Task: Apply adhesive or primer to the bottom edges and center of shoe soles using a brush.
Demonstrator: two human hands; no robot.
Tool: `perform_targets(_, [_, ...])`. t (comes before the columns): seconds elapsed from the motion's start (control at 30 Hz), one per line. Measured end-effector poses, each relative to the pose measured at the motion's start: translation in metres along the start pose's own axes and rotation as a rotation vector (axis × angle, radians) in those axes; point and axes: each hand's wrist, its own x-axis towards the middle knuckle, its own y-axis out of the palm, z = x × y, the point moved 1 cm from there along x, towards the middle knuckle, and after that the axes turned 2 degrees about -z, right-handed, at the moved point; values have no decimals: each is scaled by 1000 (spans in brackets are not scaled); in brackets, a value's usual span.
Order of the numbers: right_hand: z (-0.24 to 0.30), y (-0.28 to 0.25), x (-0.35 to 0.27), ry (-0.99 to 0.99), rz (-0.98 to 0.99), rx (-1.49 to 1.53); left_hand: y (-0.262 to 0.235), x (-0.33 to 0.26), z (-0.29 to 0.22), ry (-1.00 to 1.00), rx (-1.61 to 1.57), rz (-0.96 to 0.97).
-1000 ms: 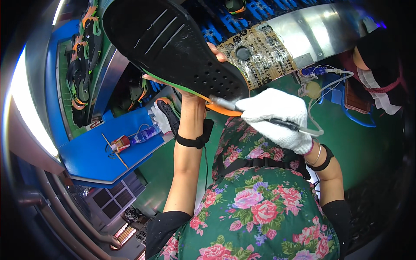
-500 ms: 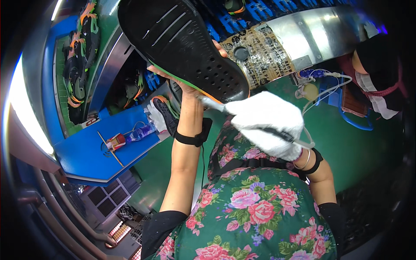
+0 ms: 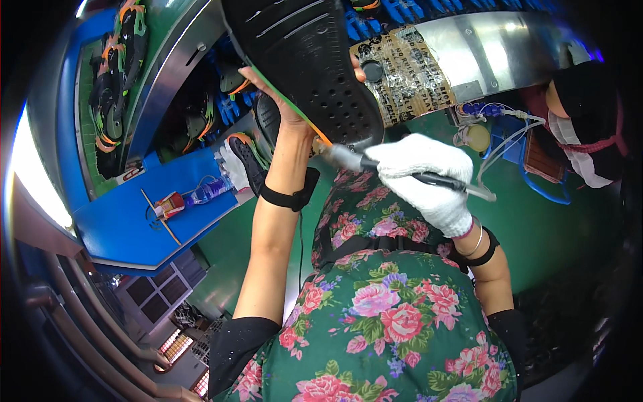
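Note:
My bare left hand (image 3: 287, 107) grips a shoe (image 3: 311, 60) from beneath, its black underside facing me. That underside has several small round holes at the near end, grooves farther up, and a green and orange edge. Some fingers are hidden behind the shoe. In a white knitted glove, my right hand (image 3: 429, 177) is closed round a brush (image 3: 351, 159) with a thin clear hose running from its rear end. The pale brush tip is close to the near orange edge of the shoe; contact cannot be made out.
At left, a blue table (image 3: 100, 234) carries a clear bottle (image 3: 207, 191), a red container (image 3: 169, 204) and another shoe (image 3: 246, 164). Ahead runs a metal cover (image 3: 495, 50) with taped cardboard. More shoes (image 3: 124, 74) sit beyond. A person (image 3: 583, 120) is at right, near a blue-framed stool (image 3: 546, 177).
The shoe has shifted up and slightly right in the picture. The brush has dropped a little below its orange edge. The surroundings have shifted slightly as the view moved.

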Motion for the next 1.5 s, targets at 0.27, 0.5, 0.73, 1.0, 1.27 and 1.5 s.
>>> perform_targets(0.27, [2, -3, 2, -209, 334, -191, 7, -7, 6, -247, -147, 5])
perform_targets(0.5, [2, 4, 5, -301, 352, -427, 4, -8, 9, -280, -169, 58])
perform_targets(0.73, [1, 1, 9, -229, 364, -240, -1, -13, 10, -411, -138, 60])
perform_targets(1.0, [-17, -1, 21, -254, 571, -116, -13, -26, 8, -635, -34, -156])
perform_targets(1.27, [-1, -10, 24, 190, 264, 96, -51, -43, 38, -459, 101, -520])
perform_targets(1.5, [16, -28, 46, -190, 55, -287, -14, -98, 64, -237, -23, -639])
